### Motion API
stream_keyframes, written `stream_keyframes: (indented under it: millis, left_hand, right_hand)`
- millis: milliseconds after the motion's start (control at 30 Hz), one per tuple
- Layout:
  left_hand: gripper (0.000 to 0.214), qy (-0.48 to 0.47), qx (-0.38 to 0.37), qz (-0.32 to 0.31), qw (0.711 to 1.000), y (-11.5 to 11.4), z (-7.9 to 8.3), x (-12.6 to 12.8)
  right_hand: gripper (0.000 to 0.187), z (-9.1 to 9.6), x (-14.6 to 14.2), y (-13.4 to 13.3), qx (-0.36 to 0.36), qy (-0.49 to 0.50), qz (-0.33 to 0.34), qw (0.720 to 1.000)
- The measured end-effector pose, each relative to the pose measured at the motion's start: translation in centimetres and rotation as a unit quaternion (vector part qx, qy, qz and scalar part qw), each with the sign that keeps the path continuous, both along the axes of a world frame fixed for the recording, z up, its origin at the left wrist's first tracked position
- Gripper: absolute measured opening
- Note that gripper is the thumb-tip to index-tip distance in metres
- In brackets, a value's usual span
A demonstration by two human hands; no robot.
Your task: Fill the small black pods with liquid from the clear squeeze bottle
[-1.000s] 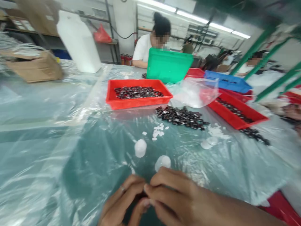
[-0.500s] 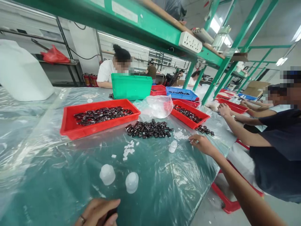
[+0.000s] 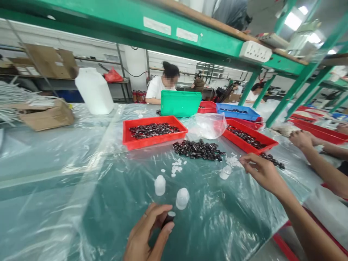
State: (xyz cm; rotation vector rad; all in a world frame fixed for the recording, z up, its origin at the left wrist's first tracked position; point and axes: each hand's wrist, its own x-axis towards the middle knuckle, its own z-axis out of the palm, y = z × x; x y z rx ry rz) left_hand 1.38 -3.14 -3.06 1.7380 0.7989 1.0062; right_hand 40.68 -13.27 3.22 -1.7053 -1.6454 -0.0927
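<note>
Low in view, left hand (image 3: 144, 229) pinches dark piece (image 3: 168, 218) between thumb and finger, long axis slanting up rightward, pale end uppermost. White bits (image 3: 232, 160) lie well apart, forward-right of it; right hand (image 3: 263, 173) nearer, fingertips just beside them (whether gripping any, cannot tell). Labels (image 3: 157, 25) on green beam (image 3: 119, 15): writing unreadable.

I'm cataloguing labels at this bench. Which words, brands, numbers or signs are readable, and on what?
No text is readable.
Two white labels on the green beam: too blurred to read.
White jug: no writing visible.
Dark piece in the left hand: too small to tell.
</note>
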Motion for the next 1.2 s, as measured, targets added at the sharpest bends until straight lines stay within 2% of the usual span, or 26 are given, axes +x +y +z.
stream_keyframes:
  millis: [100, 167, 233, 300, 367, 500, 733, 867, 967, 1100, 1200]
  left_hand:
    - [0.019, -0.009, 0.025, -0.021, 0.999, 0.6, 0.9, -0.5]
    - [0.013, -0.013, 0.042, -0.029, 0.999, 1.1, 1.5, -0.9]
    - [0.01, -0.017, 0.058, -0.033, 0.998, 1.5, 2.0, -1.2]
    - [0.011, -0.02, 0.073, -0.039, 0.996, 1.8, 2.1, -1.5]
    - [0.012, -0.02, 0.083, -0.046, 0.995, 1.9, 2.0, -1.6]
    - [0.012, -0.017, 0.095, -0.05, 0.994, 2.1, 1.6, -1.5]
    - [0.019, 0.002, 0.103, -0.045, 0.994, 2.3, 1.5, -1.4]
    - [0.017, 0.008, 0.114, -0.046, 0.992, 2.4, 1.4, -1.4]
    - [0.015, 0.008, 0.114, -0.039, 0.993, 2.4, 1.3, -1.5]
    - [0.014, 0.005, 0.102, -0.022, 0.995, 2.1, 1.4, -1.5]
    - [0.016, 0.0, 0.098, -0.011, 0.995, 2.0, 1.6, -1.6]
  right_hand:
    - [0.018, 3.9, -9.2, 3.0, 0.026, 0.028, 0.131, 0.991]
    - [0.012, 5.4, -14.8, 5.5, 0.011, 0.047, 0.222, 0.974]
    - [0.017, 5.6, -19.0, 7.5, -0.008, 0.06, 0.288, 0.956]
    - [0.019, 4.8, -21.3, 8.8, -0.029, 0.067, 0.321, 0.944]
    - [0.02, 3.6, -22.2, 9.2, -0.047, 0.071, 0.332, 0.939]
    - [0.02, 2.1, -22.0, 9.1, -0.06, 0.082, 0.334, 0.937]
    - [0.02, 1.3, -21.8, 8.9, -0.067, 0.076, 0.323, 0.941]
    - [0.018, 1.1, -21.8, 8.7, -0.064, 0.05, 0.319, 0.944]
    - [0.019, 1.0, -22.1, 8.5, -0.049, 0.016, 0.306, 0.951]
    - [0.021, 0.2, -23.1, 7.9, 0.004, -0.065, 0.25, 0.966]
    - [0.022, -0.5, -23.7, 7.0, 0.038, -0.13, 0.217, 0.967]
